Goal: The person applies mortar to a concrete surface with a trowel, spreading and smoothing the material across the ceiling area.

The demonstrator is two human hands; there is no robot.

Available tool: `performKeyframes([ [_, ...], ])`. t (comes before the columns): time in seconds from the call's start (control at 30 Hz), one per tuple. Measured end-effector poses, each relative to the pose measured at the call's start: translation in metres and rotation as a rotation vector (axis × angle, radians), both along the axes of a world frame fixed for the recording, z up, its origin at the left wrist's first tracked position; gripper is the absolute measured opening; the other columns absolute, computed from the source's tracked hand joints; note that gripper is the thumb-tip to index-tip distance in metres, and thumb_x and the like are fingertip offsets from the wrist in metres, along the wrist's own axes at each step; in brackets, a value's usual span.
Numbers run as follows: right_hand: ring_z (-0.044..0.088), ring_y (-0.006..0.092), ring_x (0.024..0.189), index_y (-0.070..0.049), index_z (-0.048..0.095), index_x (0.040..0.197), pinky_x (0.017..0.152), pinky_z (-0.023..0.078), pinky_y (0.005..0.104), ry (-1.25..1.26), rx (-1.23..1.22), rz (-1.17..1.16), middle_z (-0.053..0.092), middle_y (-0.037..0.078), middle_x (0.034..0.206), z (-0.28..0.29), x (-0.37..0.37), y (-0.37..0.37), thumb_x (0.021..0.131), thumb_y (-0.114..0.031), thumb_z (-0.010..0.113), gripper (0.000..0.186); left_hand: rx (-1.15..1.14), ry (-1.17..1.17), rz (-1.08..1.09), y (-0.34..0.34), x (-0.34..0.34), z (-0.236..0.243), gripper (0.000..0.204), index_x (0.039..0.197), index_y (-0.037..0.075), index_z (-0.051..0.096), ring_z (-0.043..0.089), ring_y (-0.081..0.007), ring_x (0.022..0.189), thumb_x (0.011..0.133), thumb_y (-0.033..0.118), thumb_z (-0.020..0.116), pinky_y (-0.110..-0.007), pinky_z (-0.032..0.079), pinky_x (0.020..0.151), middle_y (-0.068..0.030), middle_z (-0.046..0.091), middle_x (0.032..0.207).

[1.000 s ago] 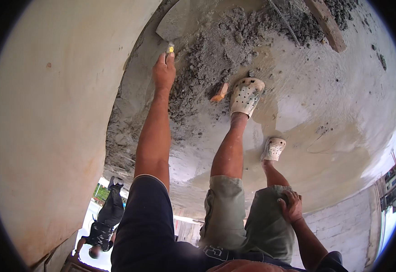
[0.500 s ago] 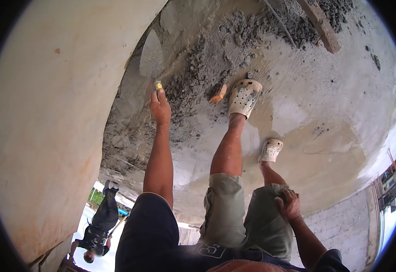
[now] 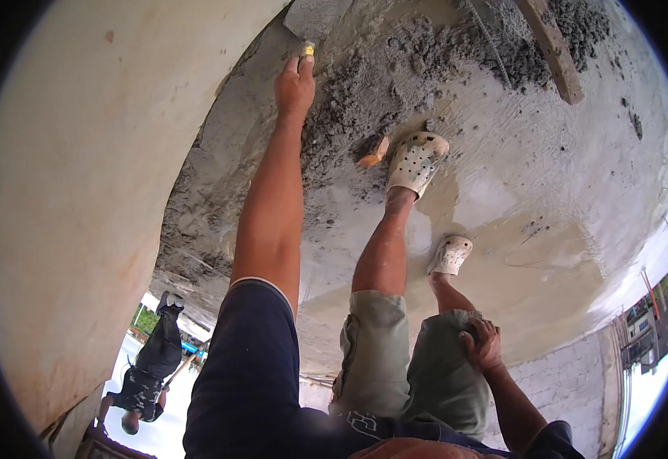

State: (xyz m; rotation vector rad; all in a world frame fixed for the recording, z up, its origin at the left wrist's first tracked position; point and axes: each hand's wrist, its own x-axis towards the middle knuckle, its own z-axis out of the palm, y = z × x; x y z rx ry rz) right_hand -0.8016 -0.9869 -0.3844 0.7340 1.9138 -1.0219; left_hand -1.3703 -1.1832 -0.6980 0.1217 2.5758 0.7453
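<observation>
My left hand [image 3: 296, 84] is closed round the handle of a trowel, its arm stretched far out. A yellow patch shows at the handle by my fingers. The trowel's grey blade [image 3: 315, 17] lies against the wet cement surface beside the pale wall, partly cut off by the top edge. Grey mortar [image 3: 364, 88] lies in a rough, lumpy heap just right of that hand. My right hand [image 3: 484, 343] rests on my knee, fingers spread over the green-grey trouser leg [image 3: 449, 367], holding nothing.
A smooth pale wall [image 3: 81, 191] fills the left side. A broken orange-brown piece [image 3: 374, 151] lies beside my clog [image 3: 418, 162]. Near the top right are a wooden board [image 3: 552, 50] and a thin rod [image 3: 491, 42]. Another person [image 3: 146, 367] stands at the lower left with a long pole.
My left hand has pushed the trowel farther out, up and slightly right in the view, along the wall. My right hand stays on the knee.
</observation>
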Motion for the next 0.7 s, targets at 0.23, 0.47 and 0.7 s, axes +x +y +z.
performKeyframes([
  [0.23,0.056,0.0337,0.102,-0.006,0.057,0.112,0.088,0.039,0.046,0.007,-0.018,0.03,0.063,0.013,0.104,0.003,0.003,0.004,0.083,-0.033,0.064,0.04,0.018,-0.011,0.245,-0.101,0.093,0.049,0.043,0.094,0.002,0.06,0.058,-0.0283,0.065,0.095,0.044,0.051,-0.042,0.045,0.061,-0.0127,0.061,0.075],
  [0.47,0.058,0.0339,0.101,-0.003,0.057,0.113,0.09,0.041,0.0432,0.235,0.017,-0.022,0.063,0.014,0.108,-0.013,-0.022,0.026,0.086,-0.033,0.061,0.04,0.39,-0.357,0.71,-0.075,0.226,0.212,0.04,0.1,0.006,0.055,0.048,-0.0076,0.052,0.099,0.045,0.043,-0.024,0.039,0.045,-0.0008,0.052,0.067],
  [0.7,0.06,0.0246,0.104,0.004,0.052,0.124,0.092,0.044,0.0357,0.342,-0.471,-0.015,0.064,0.016,0.107,-0.01,-0.18,-0.02,0.096,-0.052,0.044,0.063,0.601,-0.265,0.561,0.011,0.324,0.338,0.05,0.133,-0.005,0.041,0.056,-0.023,0.09,0.102,0.034,0.036,-0.034,0.045,0.078,-0.0183,0.056,0.101],
])
